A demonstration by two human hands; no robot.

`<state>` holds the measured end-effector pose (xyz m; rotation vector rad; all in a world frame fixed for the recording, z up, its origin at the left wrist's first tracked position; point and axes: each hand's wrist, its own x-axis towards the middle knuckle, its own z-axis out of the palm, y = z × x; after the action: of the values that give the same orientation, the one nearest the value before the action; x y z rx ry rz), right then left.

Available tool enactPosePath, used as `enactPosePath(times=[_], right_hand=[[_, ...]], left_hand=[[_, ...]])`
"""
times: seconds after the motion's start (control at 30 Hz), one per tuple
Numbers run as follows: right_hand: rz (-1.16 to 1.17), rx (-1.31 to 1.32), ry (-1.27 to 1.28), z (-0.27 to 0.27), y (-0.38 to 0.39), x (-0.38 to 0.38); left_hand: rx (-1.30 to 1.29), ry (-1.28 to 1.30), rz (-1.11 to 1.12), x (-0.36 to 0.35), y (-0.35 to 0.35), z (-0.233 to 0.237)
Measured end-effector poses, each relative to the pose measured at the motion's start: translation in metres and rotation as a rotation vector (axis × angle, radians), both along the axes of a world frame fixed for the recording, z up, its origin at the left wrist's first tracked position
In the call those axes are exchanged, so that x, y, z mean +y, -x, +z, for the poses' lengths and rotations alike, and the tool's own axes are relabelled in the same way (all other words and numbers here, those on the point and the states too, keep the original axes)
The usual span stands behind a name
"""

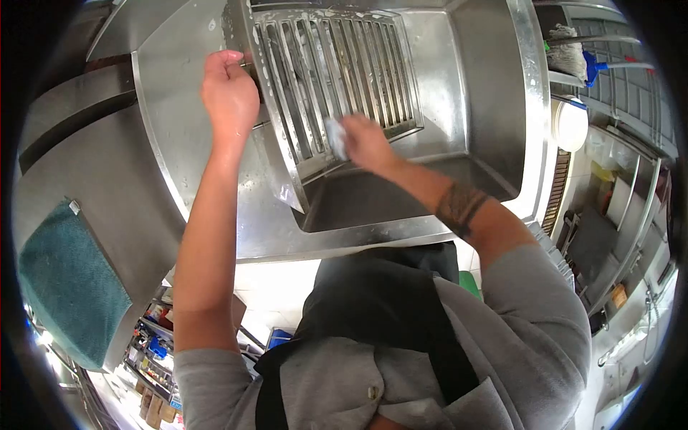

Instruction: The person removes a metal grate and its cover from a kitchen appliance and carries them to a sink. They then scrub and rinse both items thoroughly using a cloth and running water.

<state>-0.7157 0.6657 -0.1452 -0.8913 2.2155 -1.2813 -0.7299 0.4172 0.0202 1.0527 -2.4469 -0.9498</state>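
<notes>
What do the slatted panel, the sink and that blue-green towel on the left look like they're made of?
Slatted panel: metal, probably stainless steel; the slats shine under whitish suds.
Sink: likely stainless steel, satin finish, with soft grey reflections and glare along the rim.
Blue-green towel: fabric, perhaps cotton terry, judging by its matt, fuzzy surface.

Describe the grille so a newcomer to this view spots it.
Find the steel sink at the top middle. The grille is in it, with the right hand holding a pale pad near its lower edge. Its row of parallel slats sets it apart from the sink's smooth walls.
</notes>
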Motion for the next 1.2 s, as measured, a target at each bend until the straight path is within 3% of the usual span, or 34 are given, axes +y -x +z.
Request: enactPosePath(times=[0.07, 0.13, 0.27, 0.37, 0.53, 0.67, 0.73, 0.8, 0.87, 0.97, 1.07, 1.1, 1.13, 1.2], right_hand=[[0.042, -0.088, -0.018, 0.005, -0.005, 0.005], [0.012, 0.155, -0.011, 0.000, 0.029, -0.026], [-0.347, 0.310, 0.068, -0.023, 0.145, -0.137], [-0.461, 0.361, 0.095, -0.020, 0.157, -0.158], [-0.120, 0.216, -0.014, 0.007, 0.047, -0.043], [0.236, -0.035, -0.040, 0.024, 0.033, 0.017], [0.217, -0.090, -0.168, 0.053, 0.047, 0.017], [-0.062, 0.120, -0.130, 0.058, 0.046, 0.014], [0.116, 0.121, -0.131, 0.054, 0.008, 0.001], [-0.048, 0.203, -0.057, 0.001, -0.010, -0.026], [-0.073, 0.045, -0.022, -0.010, 0.058, -0.069], [-0.109, 0.162, 0.055, -0.025, 0.085, -0.091], [-0.105, 0.083, 0.019, -0.024, 0.113, -0.110], [-0.152, 0.168, 0.102, -0.024, 0.146, -0.132]], left_hand=[[-0.010, 0.002, 0.006, 0.005, 0.000, 0.007], [-0.020, 0.013, 0.006, 0.006, 0.003, 0.007], [-0.023, 0.019, 0.023, 0.004, 0.000, 0.003], [-0.050, 0.012, 0.038, 0.009, 0.007, 0.011], [-0.012, 0.036, 0.014, 0.003, 0.007, 0.001], [0.002, 0.072, 0.008, 0.003, 0.005, 0.002], [0.004, 0.127, 0.012, 0.004, 0.007, 0.002], [0.031, 0.139, -0.001, 0.004, 0.004, 0.001], [0.001, 0.120, 0.026, 0.005, 0.003, 0.001], [-0.041, 0.124, 0.052, 0.007, 0.008, 0.003], [-0.114, 0.113, 0.096, 0.010, 0.011, 0.008], [-0.149, 0.071, 0.116, 0.012, 0.013, 0.009], [-0.161, 0.075, 0.127, 0.008, 0.013, 0.002], [-0.012, 0.256, 0.021, -0.004, 0.014, -0.010]])
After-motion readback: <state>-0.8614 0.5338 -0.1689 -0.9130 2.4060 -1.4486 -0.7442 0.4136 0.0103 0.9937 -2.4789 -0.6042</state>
